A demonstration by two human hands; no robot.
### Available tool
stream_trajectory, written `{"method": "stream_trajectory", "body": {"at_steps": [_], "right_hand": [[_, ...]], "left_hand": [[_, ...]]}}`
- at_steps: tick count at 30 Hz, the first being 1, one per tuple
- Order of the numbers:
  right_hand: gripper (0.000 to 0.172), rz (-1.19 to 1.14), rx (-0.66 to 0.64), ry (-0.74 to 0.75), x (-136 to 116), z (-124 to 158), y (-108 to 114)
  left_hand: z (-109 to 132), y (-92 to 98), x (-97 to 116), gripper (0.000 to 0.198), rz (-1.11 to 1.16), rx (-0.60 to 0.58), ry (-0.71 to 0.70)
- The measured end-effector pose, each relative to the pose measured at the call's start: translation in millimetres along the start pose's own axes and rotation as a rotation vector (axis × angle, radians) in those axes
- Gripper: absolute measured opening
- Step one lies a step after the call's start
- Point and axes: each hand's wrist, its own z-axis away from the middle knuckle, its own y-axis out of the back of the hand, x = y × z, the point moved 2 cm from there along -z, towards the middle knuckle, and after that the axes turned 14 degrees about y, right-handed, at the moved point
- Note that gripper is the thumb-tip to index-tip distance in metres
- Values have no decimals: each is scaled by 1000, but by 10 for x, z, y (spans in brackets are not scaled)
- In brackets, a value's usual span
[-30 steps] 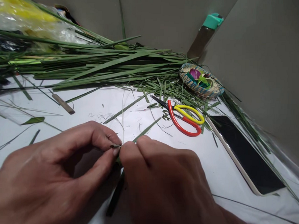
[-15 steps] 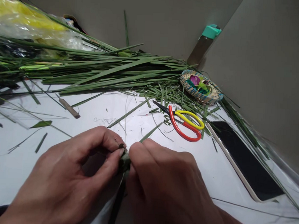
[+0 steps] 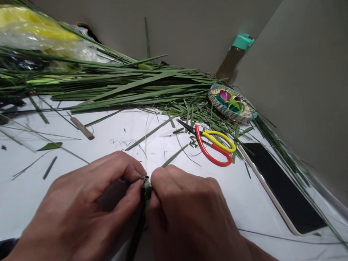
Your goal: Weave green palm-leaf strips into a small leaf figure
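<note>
left hand (image 3: pixel 74 207) and right hand (image 3: pixel 193 218) pinching a small folded leaf piece (image 3: pixel 146 192) in closed grips, with many long unworked leaf strips (image 3: pixel 121 85) lying at upper left.

Looks like a home craft corner: white-covered table (image 3: pixel 23 193), heaped green leaf strips (image 3: pixel 130 87), scissors (image 3: pixel 210 145), a smartphone (image 3: pixel 280 187)

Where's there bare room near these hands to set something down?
Bare white sheet lies between the right hand and the phone, below the scissors; another patch sits beyond the left hand. It's crowded along the long green leaf strips and around the scissors and woven dish.
</note>
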Motion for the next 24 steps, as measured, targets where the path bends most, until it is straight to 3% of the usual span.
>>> {"method": "stream_trajectory", "body": {"at_steps": [3,6,11,16,24], "right_hand": [[19,9,15,39,-26,1,-28],[19,51,36,56,-52,-6,-30],[18,37,-199,12,-54,-35,-29],[20,-1,62,23,5,20,-18],[22,-30,139,-20,82,44,77]], "left_hand": [[-39,-61,26,11,79,-15,180],[-72,-116,39,9,166,-32,236],[-120,-158,26,7,219,-47,250],[-152,-123,15,6,243,-54,247],[-189,-34,-3,7,278,-45,247]]}}
